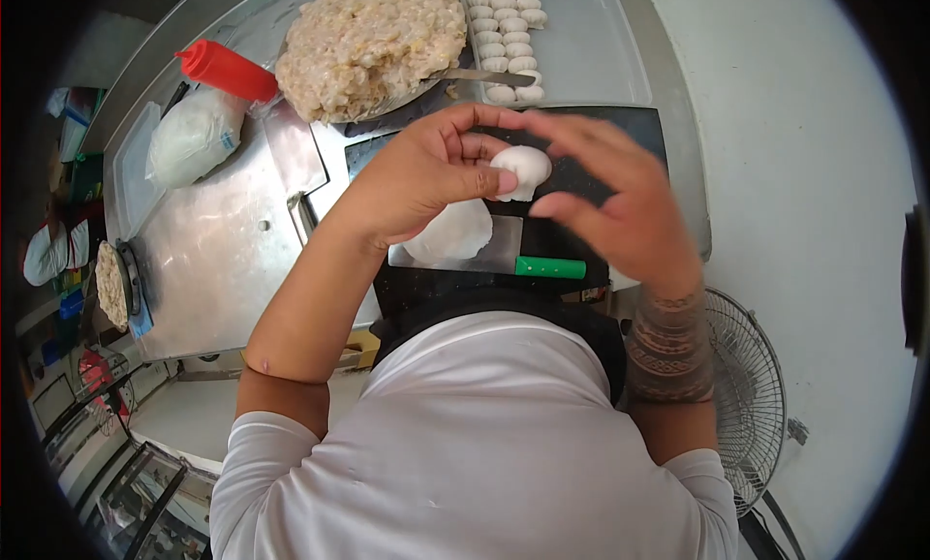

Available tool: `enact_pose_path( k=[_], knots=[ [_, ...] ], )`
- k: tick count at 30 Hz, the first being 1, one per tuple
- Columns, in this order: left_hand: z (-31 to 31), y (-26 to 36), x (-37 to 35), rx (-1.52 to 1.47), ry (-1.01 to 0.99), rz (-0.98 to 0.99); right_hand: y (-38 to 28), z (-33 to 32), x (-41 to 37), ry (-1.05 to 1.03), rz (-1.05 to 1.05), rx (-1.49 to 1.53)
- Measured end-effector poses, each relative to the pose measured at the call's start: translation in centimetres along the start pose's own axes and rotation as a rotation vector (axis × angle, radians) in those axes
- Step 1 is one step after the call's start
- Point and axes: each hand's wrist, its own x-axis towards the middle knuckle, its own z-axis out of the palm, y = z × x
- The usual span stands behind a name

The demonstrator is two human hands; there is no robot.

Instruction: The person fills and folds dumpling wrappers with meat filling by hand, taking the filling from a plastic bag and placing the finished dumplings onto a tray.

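The small, white, rounded dough dumpling (528,165) sits at the fingertips of the left hand (423,168), gripped by thumb and bent fingers, its long axis running outward from ragged edge beside the thumb tip to dome, while the blurred right hand (625,197), thumb and fingers parted, visibly holding nothing, stands just rightward.

Single head-worn fisheye, facing forward and steeply down, close in: wearer's white shirt (465,434) bottom centre, steel worktable (208,284) across upper left, corners dark.
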Motion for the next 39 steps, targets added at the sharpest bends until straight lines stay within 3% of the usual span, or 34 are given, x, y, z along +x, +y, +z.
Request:
enact_pose_path(
  k=[2, 4, 8, 10, 12, 14, 17, 23, 30, 33, 37, 39],
  knots=[
    [0.1, -0.1, 0.5, 0.065, 0.039, -0.004, 1.0, 1.1, 0.4, -0.123, 0.082, -0.055],
    [0.0, -0.4, 0.6, 0.135, 0.171, -0.003, 3.2, 1.2, 0.8, -0.056, 0.096, -0.063],
    [-2.5, -3.4, -0.9, 0.216, 0.281, -0.001, 12.6, -0.1, 2.7, 0.376, 0.383, 0.042],
    [-4.3, -5.9, -2.2, 0.389, 0.314, -0.072, 19.0, 0.2, 4.4, 0.439, 0.307, -0.056],
    [-5.6, -8.0, -3.6, 0.563, 0.345, -0.145, 23.1, 0.7, 6.4, 0.367, 0.26, -0.159],
    [-6.1, -9.4, -5.1, 1.071, 0.535, -0.083, 26.1, 0.9, 8.2, 0.293, 0.213, -0.261],
    [-7.1, -10.6, -6.6, 1.222, 0.637, -0.11, 29.2, 2.0, 11.0, 0.125, 0.123, -0.317],
    [-7.1, -11.0, -6.9, 1.087, 0.728, -0.174, 30.6, 1.9, 13.2, 0.003, 0.121, -0.39],
    [-6.3, -10.5, -5.8, 1.111, 0.744, -0.27, 29.9, 2.5, 12.7, 0.063, 0.199, -0.488],
    [-5.9, -10.5, -5.6, 1.179, 0.755, -0.273, 29.7, 3.4, 13.1, 0.062, 0.05, -0.514],
    [-6.6, -11.3, -5.8, 1.231, 0.772, -0.26, 29.1, 3.6, 13.6, 0.058, 0.196, -0.537],
    [-6.9, -11.9, -5.9, 1.1, 0.776, -0.341, 29.1, 3.6, 13.6, 0.062, 0.267, -0.517]
  ],
)
